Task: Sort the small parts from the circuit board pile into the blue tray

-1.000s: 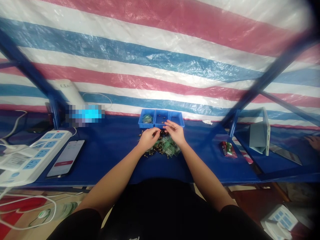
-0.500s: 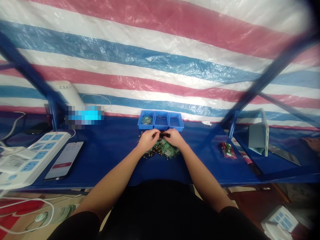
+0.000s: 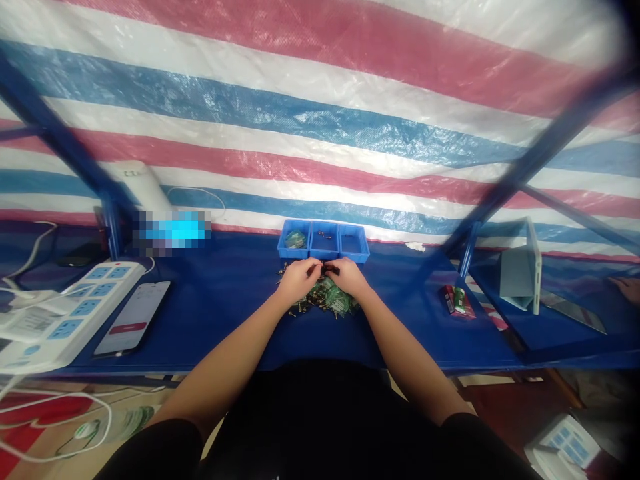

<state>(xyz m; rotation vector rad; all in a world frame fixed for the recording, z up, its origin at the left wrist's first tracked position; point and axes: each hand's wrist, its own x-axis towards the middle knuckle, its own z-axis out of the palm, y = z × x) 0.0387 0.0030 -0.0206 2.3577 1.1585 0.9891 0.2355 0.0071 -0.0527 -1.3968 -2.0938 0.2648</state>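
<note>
My left hand (image 3: pixel 298 280) and my right hand (image 3: pixel 350 277) meet over a loose pile, fingertips close together. Both are closed in a pinch. Something small and dark shows at the fingertips, but its kind cannot be made out. Beneath them lie green, clear-looking pieces (image 3: pixel 338 299) mixed with small brass-and-black screw-like parts (image 3: pixel 299 309). Just beyond my hands three blue bins stand side by side. Greenish pieces lie in the left bin (image 3: pixel 294 253), a few tiny parts in the middle bin (image 3: pixel 325 255), and a tiny dark bit in the right bin (image 3: pixel 355 256).
On the blue table (image 3: pixel 215 293), a phone (image 3: pixel 133 320) and a power strip (image 3: pixel 75 320) lie left. A small red-and-green box (image 3: pixel 457 302) sits right, before a propped tablet (image 3: pixel 520 273). Blue frame posts (image 3: pixel 469 250) rise both sides. Another person's hand (image 3: pixel 627 288) shows far right.
My hands stay over the pile with only slight finger movement. The whole view has shifted a little, so things appear slightly further right.
</note>
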